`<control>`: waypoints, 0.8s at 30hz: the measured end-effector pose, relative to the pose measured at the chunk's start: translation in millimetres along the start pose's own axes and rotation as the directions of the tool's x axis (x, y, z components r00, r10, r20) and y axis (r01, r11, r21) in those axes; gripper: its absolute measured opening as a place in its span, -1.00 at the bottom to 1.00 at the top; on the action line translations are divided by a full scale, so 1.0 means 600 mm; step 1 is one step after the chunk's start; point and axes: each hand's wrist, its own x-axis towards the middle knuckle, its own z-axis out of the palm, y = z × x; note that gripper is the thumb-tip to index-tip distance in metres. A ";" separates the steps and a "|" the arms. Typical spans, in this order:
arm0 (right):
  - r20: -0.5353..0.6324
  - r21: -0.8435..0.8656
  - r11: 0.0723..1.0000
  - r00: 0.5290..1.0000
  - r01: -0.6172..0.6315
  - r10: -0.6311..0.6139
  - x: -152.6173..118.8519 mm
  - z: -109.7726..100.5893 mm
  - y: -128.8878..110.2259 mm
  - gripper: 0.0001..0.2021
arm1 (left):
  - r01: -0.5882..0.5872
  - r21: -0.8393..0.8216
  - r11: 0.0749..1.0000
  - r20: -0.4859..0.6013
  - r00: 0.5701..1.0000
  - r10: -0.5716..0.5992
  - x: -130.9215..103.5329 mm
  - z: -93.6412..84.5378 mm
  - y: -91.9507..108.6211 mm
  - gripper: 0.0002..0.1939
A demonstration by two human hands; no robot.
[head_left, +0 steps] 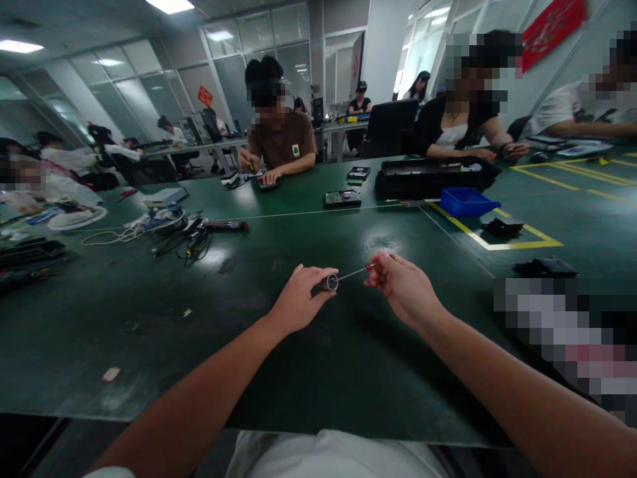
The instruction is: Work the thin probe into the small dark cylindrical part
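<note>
My left hand [297,300] is closed around a short dark cylinder [329,283], its round, light-rimmed end turned toward the right. Opposite it, my right hand [404,287] pinches a thin screwdriver [354,272] by its handle, which shows a bit of red. The slim metal shaft points left, and its tip meets the open end of the cylinder. Whether the tip sits inside or only touches the end, I cannot tell. Both hands are held above the green table [279,392], near its front edge.
Cables and a dark rod-shaped tool [226,226] lie at the left. Circuit-board drives [342,198], a long black housing [435,179] and a blue bin [466,202] stand farther back. Black parts [546,267] lie at the right. A co-worker in a brown shirt [283,139] sits opposite.
</note>
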 end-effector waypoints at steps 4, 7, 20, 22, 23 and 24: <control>-0.042 -0.069 0.994 0.995 0.086 -0.089 0.005 -0.004 0.015 -0.76 | 0.063 0.003 0.998 0.026 0.998 -0.063 0.003 0.001 -0.003 -0.60; -0.009 -0.222 0.955 0.979 0.197 -0.204 -0.001 -0.005 0.014 -0.72 | 0.081 -0.006 0.997 0.018 0.997 -0.081 0.003 0.003 -0.008 -0.60; 0.207 -0.597 0.690 0.909 0.410 -0.361 -0.028 0.003 -0.011 -0.78 | 0.068 0.061 0.996 0.059 0.996 -0.072 0.001 0.009 -0.012 -0.58; 0.235 -0.630 0.648 0.901 0.428 -0.366 -0.029 0.004 -0.014 -0.80 | 0.063 0.079 0.995 0.068 0.995 -0.068 0.002 0.011 -0.013 -0.58; 0.247 -0.645 0.626 0.894 0.439 -0.373 -0.030 0.005 -0.014 -0.81 | 0.060 0.089 0.994 0.072 0.995 -0.067 0.003 0.012 -0.013 -0.58; 0.258 -0.656 0.603 0.886 0.453 -0.385 -0.030 0.005 -0.015 -0.82 | 0.058 0.096 0.994 0.077 0.995 -0.065 0.004 0.013 -0.013 -0.58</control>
